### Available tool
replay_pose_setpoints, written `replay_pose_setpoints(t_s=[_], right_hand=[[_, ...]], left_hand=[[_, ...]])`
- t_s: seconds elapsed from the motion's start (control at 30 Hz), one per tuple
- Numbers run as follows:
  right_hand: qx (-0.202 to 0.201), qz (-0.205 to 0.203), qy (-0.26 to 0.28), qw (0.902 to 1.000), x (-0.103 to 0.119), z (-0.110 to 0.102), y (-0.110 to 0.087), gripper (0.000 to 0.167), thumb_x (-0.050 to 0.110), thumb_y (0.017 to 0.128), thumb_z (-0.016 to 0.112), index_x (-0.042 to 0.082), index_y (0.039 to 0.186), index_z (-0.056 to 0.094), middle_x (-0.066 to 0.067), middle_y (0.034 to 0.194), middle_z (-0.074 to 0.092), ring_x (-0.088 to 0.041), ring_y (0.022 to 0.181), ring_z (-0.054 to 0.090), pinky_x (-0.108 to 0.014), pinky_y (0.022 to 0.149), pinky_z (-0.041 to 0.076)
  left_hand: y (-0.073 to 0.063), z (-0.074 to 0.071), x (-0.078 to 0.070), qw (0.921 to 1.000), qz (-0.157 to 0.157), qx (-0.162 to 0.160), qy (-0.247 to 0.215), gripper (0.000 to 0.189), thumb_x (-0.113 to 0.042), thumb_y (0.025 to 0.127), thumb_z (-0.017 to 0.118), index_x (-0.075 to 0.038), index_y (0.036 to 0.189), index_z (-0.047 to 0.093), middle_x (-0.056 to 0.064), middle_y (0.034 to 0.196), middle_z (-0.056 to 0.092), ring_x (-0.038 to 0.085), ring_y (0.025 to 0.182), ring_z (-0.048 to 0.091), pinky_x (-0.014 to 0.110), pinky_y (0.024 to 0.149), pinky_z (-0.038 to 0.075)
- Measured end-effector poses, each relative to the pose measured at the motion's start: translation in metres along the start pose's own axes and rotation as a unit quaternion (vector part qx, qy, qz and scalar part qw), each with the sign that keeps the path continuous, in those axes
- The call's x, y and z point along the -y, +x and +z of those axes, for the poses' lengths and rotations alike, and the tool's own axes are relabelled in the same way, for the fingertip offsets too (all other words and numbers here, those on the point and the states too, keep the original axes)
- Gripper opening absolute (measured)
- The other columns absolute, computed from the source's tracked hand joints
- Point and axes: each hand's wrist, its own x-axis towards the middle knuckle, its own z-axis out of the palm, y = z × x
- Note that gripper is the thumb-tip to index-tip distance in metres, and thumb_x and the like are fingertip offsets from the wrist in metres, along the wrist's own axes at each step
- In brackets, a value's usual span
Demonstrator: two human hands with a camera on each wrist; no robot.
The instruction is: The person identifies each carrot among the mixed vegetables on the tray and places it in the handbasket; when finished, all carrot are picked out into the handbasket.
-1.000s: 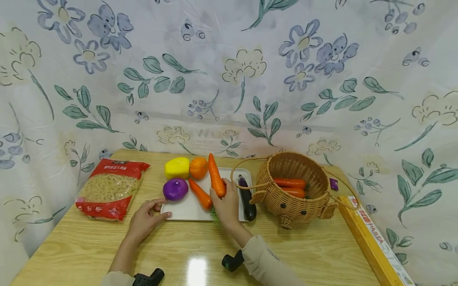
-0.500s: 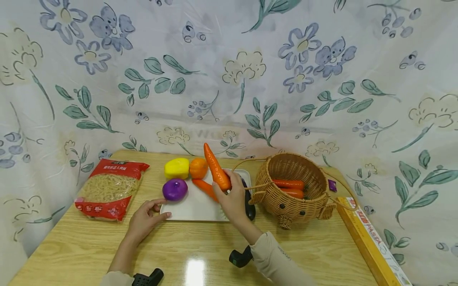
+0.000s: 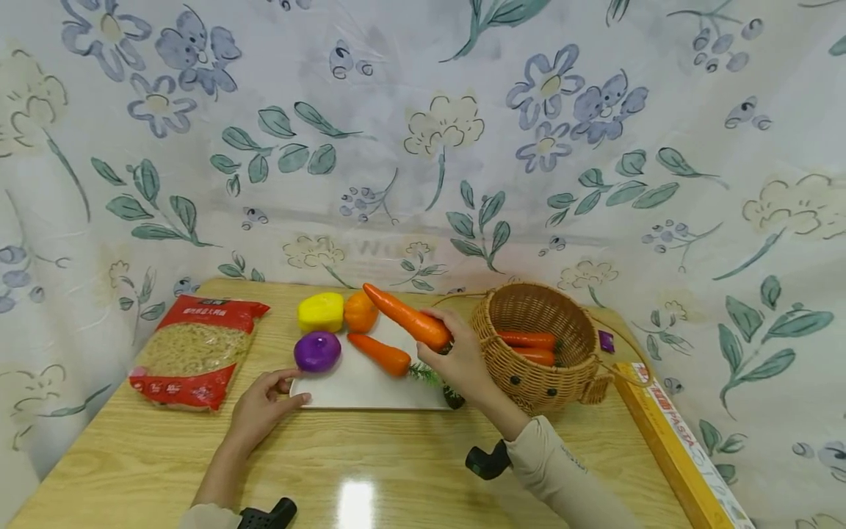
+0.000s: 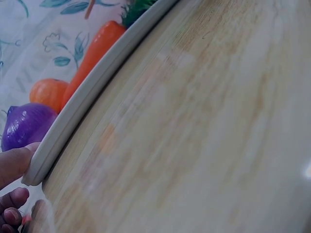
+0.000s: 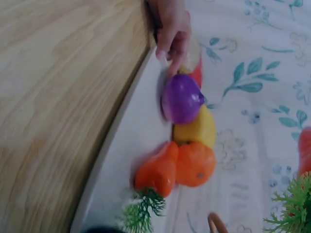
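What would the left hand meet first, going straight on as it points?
The left hand holds the white tray; next in line is probably the purple onion, though the gap is unclear.

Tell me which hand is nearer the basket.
Right. The right hand, holding a carrot, is close by the basket's left side in the head view; the left hand is farther off, at the near left corner of the tray.
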Motion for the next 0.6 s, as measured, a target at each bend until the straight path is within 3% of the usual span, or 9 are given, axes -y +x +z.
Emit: replay_pose_setpoints(t_s=[0.33, 0.6], right_hand=[[0.101, 0.029, 0.001, 0.9945, -0.011, -0.060, -0.001, 0.051, -0.001, 0.083, 0.073, 0.008, 0.132, 0.060, -0.012, 0.130, 0.057, -0.026, 0.101, 0.056, -0.036, 0.080, 0.051], [0.145, 0.054, -0.011, 0.9880, -0.018, -0.102, 0.004, 0.048, 0.002, 0.085, 0.072, 0.012, 0.131, 0.062, -0.012, 0.127, 0.058, -0.026, 0.099, 0.053, -0.040, 0.083, 0.046]], left_hand=[[-0.001, 0.001, -0.002, 1.0000, -0.006, 0.004, 0.004, 0.055, -0.041, 0.084, 0.079, -0.013, 0.128, 0.065, 0.005, 0.101, 0.053, 0.015, 0.078, 0.041, 0.029, 0.069, 0.032], [0.000, 0.002, -0.001, 0.9999, -0.006, 0.000, 0.009, 0.055, -0.041, 0.083, 0.079, -0.013, 0.128, 0.065, 0.005, 0.103, 0.054, 0.012, 0.077, 0.041, 0.027, 0.067, 0.032]])
